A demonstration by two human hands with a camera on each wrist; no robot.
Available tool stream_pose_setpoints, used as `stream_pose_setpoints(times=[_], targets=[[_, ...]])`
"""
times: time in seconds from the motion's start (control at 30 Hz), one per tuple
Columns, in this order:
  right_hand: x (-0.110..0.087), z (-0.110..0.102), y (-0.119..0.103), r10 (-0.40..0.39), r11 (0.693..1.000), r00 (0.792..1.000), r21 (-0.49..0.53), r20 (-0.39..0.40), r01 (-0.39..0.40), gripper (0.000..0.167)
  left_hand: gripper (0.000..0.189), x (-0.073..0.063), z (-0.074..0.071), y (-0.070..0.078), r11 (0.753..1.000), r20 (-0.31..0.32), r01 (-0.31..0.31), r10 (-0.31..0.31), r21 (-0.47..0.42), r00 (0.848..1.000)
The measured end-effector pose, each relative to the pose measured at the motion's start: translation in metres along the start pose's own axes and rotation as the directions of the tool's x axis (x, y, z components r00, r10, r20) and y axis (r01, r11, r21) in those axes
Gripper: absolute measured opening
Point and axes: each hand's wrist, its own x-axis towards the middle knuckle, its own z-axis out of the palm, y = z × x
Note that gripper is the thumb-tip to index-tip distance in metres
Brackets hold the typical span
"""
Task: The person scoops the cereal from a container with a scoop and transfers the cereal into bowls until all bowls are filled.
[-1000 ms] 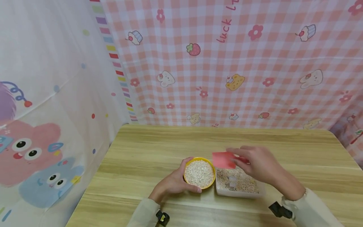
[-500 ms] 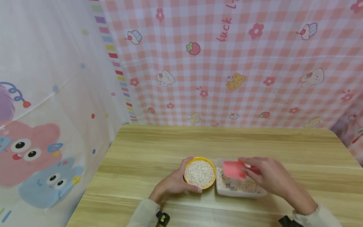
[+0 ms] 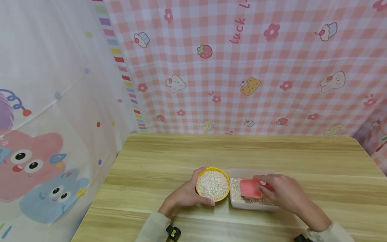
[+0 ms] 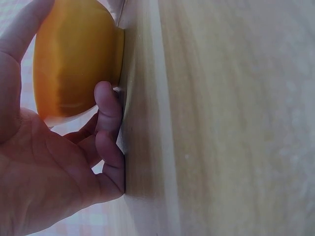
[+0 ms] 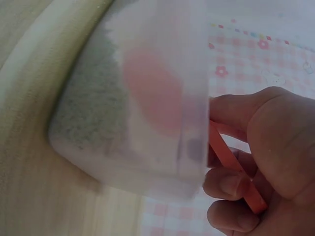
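My left hand (image 3: 187, 194) holds a yellow bowl (image 4: 74, 59) with thumb and fingers around its side. The bowl stands upright on the table, full of pale rolled oats (image 3: 212, 185). My right hand (image 3: 285, 191) grips a red scoop (image 3: 250, 188) by its handle (image 5: 229, 157). The scoop's blade is inside a translucent plastic box (image 3: 254, 207), right at the flakes lying there. In the right wrist view the blade shows blurred through the box wall. Part of the box is hidden beneath the right hand.
Bowl and box stand side by side on a wood-grain table (image 3: 169, 151), their rims almost meeting. A pink checked cloth (image 3: 187, 67) hangs behind the table, and a white cartoon-print cloth (image 3: 69, 111) hangs at the left.
My right hand has moved the scoop from above the box's back left edge rightward, toward me and down into the box. The left hand and bowl have stayed put.
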Motion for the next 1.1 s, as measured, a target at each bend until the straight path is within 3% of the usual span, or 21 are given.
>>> stream_pose_setpoints(times=[0.63, 1.1], targets=[[-0.006, 0.012, 0.001, 0.027, 0.996, 0.995, -0.084, -0.094, -0.035, 0.029, 0.119, -0.002, -0.001, -0.001, 1.000, 0.001, -0.002, 0.002, -0.009, 1.000], [-0.010, 0.022, 0.007, -0.055, 0.998, 0.983, -0.046, -0.175, 0.047, 0.030, 0.119, -0.005, 0.000, -0.003, 1.000, -0.002, -0.022, 0.022, 0.018, 1.000]])
